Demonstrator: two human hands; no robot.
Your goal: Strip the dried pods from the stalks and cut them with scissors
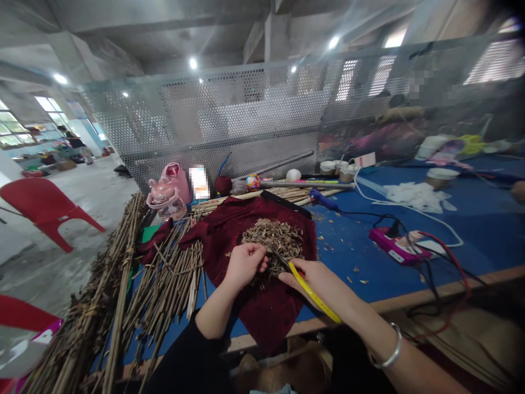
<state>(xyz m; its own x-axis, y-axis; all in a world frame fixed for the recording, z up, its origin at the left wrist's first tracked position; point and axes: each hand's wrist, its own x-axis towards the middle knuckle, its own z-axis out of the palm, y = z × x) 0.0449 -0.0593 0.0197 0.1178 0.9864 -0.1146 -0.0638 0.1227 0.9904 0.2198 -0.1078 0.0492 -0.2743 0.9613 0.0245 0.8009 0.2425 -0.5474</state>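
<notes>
- Dark red cloth (262, 312) taken as landmark; it lies rumpled on a blue tabletop (344, 230), its near corner hanging over the front edge.
- Heap of short brown stem pieces (283, 235) sits on the cloth.
- Left hand (247, 264), over the cloth at the near left of the heap: fingers curled closed, thumb tip against forefinger. Cannot tell whether anything small is pinched there.
- Right hand (309, 279), at the cloth's near right: fingers closed round the yellow-handled pliers (314, 296), metal nose pointing at the heap and toward the left hand. Cannot tell how far the jaws are parted.
- Silver bangle (394, 350) on the right wrist.
- Left of the cloth: loose thin brown sticks (164, 284); farther left, a tied bundle of dry stems (92, 306).
- Beyond the cloth: more pale sticks, a perforated metal screen (229, 115) behind.
- Right of the cloth: scattered flakes, then a magenta power strip (394, 247) with cables; white gloves (418, 196) farther back.
</notes>
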